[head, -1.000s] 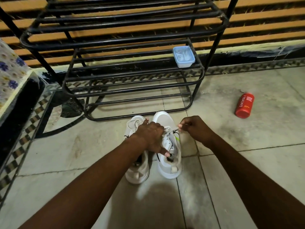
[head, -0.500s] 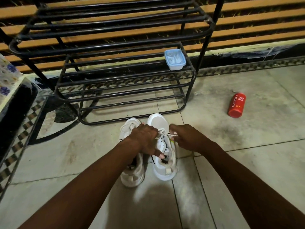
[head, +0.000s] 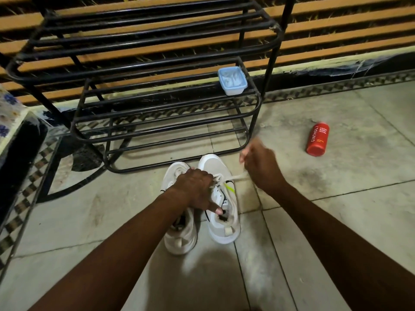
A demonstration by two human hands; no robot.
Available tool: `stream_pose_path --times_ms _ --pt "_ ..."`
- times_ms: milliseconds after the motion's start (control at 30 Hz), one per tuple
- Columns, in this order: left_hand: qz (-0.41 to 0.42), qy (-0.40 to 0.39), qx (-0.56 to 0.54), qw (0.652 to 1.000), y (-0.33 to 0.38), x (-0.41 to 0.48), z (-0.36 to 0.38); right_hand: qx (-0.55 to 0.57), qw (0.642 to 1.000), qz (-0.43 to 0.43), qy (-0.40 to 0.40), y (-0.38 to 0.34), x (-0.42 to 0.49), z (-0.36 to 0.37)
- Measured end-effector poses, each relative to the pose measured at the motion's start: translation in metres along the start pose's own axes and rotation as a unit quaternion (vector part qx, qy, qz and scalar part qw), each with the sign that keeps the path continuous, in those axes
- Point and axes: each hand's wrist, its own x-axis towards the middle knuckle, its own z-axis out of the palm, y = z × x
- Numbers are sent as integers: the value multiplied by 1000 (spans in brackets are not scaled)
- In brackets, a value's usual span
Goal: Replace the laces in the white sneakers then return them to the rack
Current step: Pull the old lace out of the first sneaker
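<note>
Tiled floor, sneakers under left hand

Home entryway or utility corner. Tiled floor with checkered border, black metal shoe rack upper centre, red body-wash bottle lying at right.

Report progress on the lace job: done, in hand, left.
Done: right sneaker and left sneaker are off the rack, on the floor. In hand: left hand grips the right sneaker while right hand pulls its lace sideways; removing or threading, cannot tell. Left: this lace, perhaps the left sneaker, then racking both.
</note>
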Motion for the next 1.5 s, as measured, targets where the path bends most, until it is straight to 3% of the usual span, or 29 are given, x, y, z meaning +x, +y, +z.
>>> stream_pose_path --times_ms 67,133,200,400,500,600,633,700,733,767,800,833,867,900,967,1033,1100,1200,1500 --pt "1 0 1 1000 0 0 0 -233 950 -72 -194 12 -10 -1" --pt "3 -1 7 1000 1 1 0 -335 884 -98 -311 21 -21 2" --pt "3 -1 12 1000 1 2 0 -354 880 -157 -274 20 -21 7" --pt "7 1 9 1000 1 3 0 -365 896 -250 -41 -5 -5 13" --pt "3 4 -2 1000 0 2 0 -218 962 -146 73 -14 -4 13" --pt "-1 -1 -10 1000 1 0 -2 -16 986 -9 166 -17 2 6" --pt "-2 -3 -11 1000 2 -1 -3 106 976 50 182 -16 5 4" --pt "-1 0 -11 1000 2 -2 -4 395 885 168 181 -21 10 1" --pt "0 -1 -12 1000 2 -2 -4 466 847 200 163 -19 10 -1" --pt "1 -2 -12 1000 3 -3 -3 448 859 203 144 -16 8 -4" --pt "3 -2 -12 1000 2 -3 -3 348 915 165 123 -9 7 -6" --pt "5 -2 -13 1000 1 -3 -3 185 975 90 86 1 6 -10" --pt "3 -2 -14 1000 1 -3 -2 18 1000 3 21 10 3 -13" --pt "1 -1 -14 1000 0 -3 -1 -109 990 -53 -69 17 0 -14" --pt "0 -1 -9 1000 0 -1 0 -285 922 -72 -252 25 -7 -9" --pt "-1 -3 -6 1000 0 0 1 -398 859 -101 -305 30 -10 2" --pt "2 -2 -6 1000 -1 0 1 -356 902 -121 -213 22 -6 3" --pt "7 -3 -5 1000 -2 1 0 -196 979 -56 -24 12 3 -10" --pt "12 2 -9 1000 0 -2 -3 -56 980 138 130 28 -11 0"
